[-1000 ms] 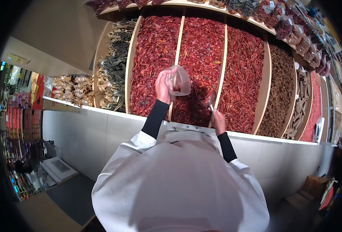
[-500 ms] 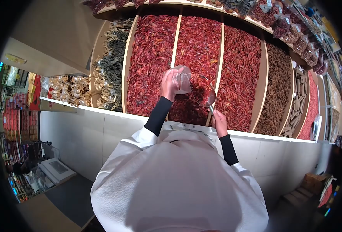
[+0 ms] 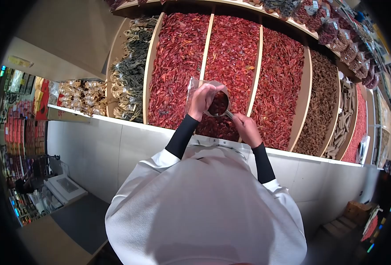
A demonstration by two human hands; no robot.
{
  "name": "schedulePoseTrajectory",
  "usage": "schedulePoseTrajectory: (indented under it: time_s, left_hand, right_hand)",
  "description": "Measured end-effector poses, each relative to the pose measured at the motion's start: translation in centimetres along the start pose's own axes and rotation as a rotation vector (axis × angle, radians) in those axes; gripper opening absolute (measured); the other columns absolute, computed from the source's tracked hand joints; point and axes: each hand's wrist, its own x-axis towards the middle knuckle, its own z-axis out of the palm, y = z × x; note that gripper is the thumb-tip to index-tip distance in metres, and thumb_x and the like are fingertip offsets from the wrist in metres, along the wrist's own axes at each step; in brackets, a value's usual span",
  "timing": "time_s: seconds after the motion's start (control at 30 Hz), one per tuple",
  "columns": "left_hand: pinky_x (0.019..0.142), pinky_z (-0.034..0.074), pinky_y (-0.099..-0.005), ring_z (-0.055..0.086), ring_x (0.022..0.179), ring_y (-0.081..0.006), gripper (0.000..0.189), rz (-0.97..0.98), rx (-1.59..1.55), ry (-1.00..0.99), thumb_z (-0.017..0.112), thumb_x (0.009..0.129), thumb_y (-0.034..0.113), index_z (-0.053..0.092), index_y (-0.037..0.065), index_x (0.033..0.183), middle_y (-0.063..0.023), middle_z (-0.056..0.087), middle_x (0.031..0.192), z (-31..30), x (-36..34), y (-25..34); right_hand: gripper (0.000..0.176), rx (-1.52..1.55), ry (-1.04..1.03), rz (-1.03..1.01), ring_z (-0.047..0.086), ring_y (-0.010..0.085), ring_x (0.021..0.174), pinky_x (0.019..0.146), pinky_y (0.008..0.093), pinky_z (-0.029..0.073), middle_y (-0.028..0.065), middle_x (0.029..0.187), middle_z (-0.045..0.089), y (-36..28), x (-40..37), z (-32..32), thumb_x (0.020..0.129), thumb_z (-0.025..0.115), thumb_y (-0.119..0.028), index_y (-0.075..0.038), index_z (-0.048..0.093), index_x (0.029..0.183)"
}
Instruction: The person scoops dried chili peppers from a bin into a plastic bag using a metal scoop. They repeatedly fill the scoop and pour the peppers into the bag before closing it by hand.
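Observation:
My left hand (image 3: 200, 100) grips a clear plastic bag (image 3: 192, 90) above the second bin of dried red chilies (image 3: 233, 48). A round metal scoop (image 3: 218, 104) loaded with dark red chilies sits at the bag's mouth, close against my left fingers. Its handle is in my right hand (image 3: 247, 129), which is closed around it on the right. Below both hands, the chilies at the bin's front (image 3: 217, 128) look darker. How much the bag holds is hidden by my left hand.
Wooden dividers (image 3: 256, 70) separate the bins. Two more chili bins flank this one, with brown spice (image 3: 319, 97) and bark-like sticks (image 3: 344, 117) to the right and dark bundles (image 3: 136, 66) to the left. Packed bags (image 3: 328, 32) line the upper shelf. A white ledge (image 3: 266, 148) runs in front.
The scoop has come up and left from the chilies to the bag, now filled. My right hand has moved up with it, and the bag has shifted left and turned.

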Motion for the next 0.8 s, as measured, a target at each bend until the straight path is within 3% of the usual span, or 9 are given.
schedulePoseTrajectory:
  time_s: [0.13,0.27,0.37,0.5,0.57,0.67,0.8]
  left_hand:
    - [0.040,0.026,-0.0179,0.034,0.043,-0.0017,0.029,0.005,0.037,0.055,0.037,0.100,0.025,0.059,0.008,0.091,-0.0203,0.067,0.113,-0.6,-0.7,-0.2]
    - [0.040,0.025,-0.0186,0.034,0.044,-0.0002,0.029,0.068,-0.043,0.099,0.041,0.100,0.029,0.058,0.009,0.088,-0.0157,0.068,0.112,-0.5,-1.5,0.5]
    - [0.041,0.026,-0.0180,0.035,0.046,0.0002,0.029,0.113,-0.119,0.136,0.039,0.100,0.030,0.057,0.009,0.091,-0.0172,0.067,0.116,-0.8,-1.8,0.4]
    - [0.041,0.027,-0.0172,0.036,0.047,0.0007,0.027,0.107,-0.141,0.178,0.040,0.100,0.029,0.055,0.009,0.092,-0.0189,0.064,0.121,-0.6,-1.8,1.2]
    - [0.041,0.027,-0.0161,0.036,0.048,0.0008,0.024,0.129,-0.249,0.204,0.041,0.100,0.028,0.053,0.009,0.091,-0.0195,0.062,0.123,-0.6,-1.3,0.9]
    - [0.040,0.028,-0.0159,0.037,0.047,0.0002,0.023,0.127,-0.289,0.219,0.041,0.100,0.027,0.052,0.009,0.092,-0.0196,0.062,0.124,-0.1,-1.1,1.4]
    - [0.040,0.030,-0.0166,0.038,0.047,-0.0009,0.022,0.128,-0.232,0.255,0.040,0.101,0.026,0.052,0.009,0.093,-0.0207,0.061,0.125,-0.1,-0.7,1.7]
  right_hand:
    - [0.024,-0.243,0.029,-0.005,0.064,0.0402,0.078,0.068,0.0495,0.049,0.0235,0.079,0.064,-3.2,0.3,0.1,0.092,0.053,-0.023,-0.003,0.065,0.099]
    - [0.026,-0.539,0.126,0.017,0.065,0.0399,0.069,0.063,0.0525,0.051,0.0204,0.072,0.065,-5.3,-0.1,0.6,0.092,0.055,-0.029,-0.007,0.064,0.103]
    - [0.025,-0.609,0.148,-0.001,0.064,0.0390,0.067,0.059,0.0508,0.050,0.0200,0.068,0.064,-6.0,-0.1,0.6,0.091,0.057,-0.028,-0.007,0.062,0.104]
    - [0.026,-0.610,0.181,-0.062,0.064,0.0375,0.064,0.057,0.0476,0.050,0.0175,0.066,0.063,-7.1,-0.7,-0.1,0.090,0.060,-0.026,-0.009,0.062,0.110]
    - [0.030,-0.510,0.310,-0.168,0.063,0.0386,0.065,0.056,0.0454,0.049,0.0184,0.072,0.065,-6.7,-1.0,-0.4,0.089,0.062,-0.022,-0.011,0.063,0.116]
    - [0.030,-0.420,0.319,-0.147,0.064,0.0371,0.069,0.059,0.0423,0.049,0.0183,0.081,0.067,-5.9,-1.9,-1.1,0.090,0.062,-0.020,-0.010,0.064,0.118]
    - [0.026,-0.160,0.358,-0.066,0.061,0.0366,0.065,0.056,0.0417,0.046,0.0198,0.072,0.059,-2.8,-3.4,-1.1,0.094,0.059,-0.025,-0.006,0.065,0.110]
